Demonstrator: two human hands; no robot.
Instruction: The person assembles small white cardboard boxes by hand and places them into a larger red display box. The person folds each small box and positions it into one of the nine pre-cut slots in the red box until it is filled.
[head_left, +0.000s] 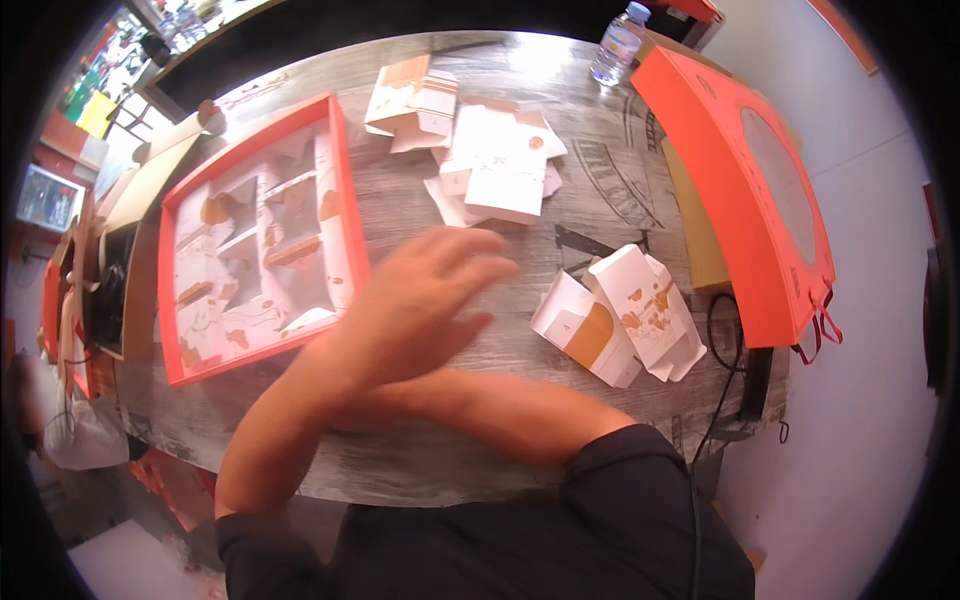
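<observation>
My arms cross over the grey wood-grain table (600, 120). My left hand (430, 300) hovers over the table's middle, its fingers apart and slightly blurred, with nothing in it. Beneath that wrist passes my right forearm (500, 410); my right hand is hidden behind the left arm. To the left lies a shallow red-rimmed tray box (340, 170) with printed white dividers inside. Beyond my left hand is a loose pile of white folded cartons (505, 165). Two more cartons, one white and brown (585, 335) and one with brown drawings (650, 310), lie to the right.
A large red box lid (715, 190) with an oval window and ribbon leans along the right edge. A water bottle (618, 45) stands at the far right. A black cable (722, 400) hangs down at the right. Cardboard boxes (130, 270) stand left of the tray box.
</observation>
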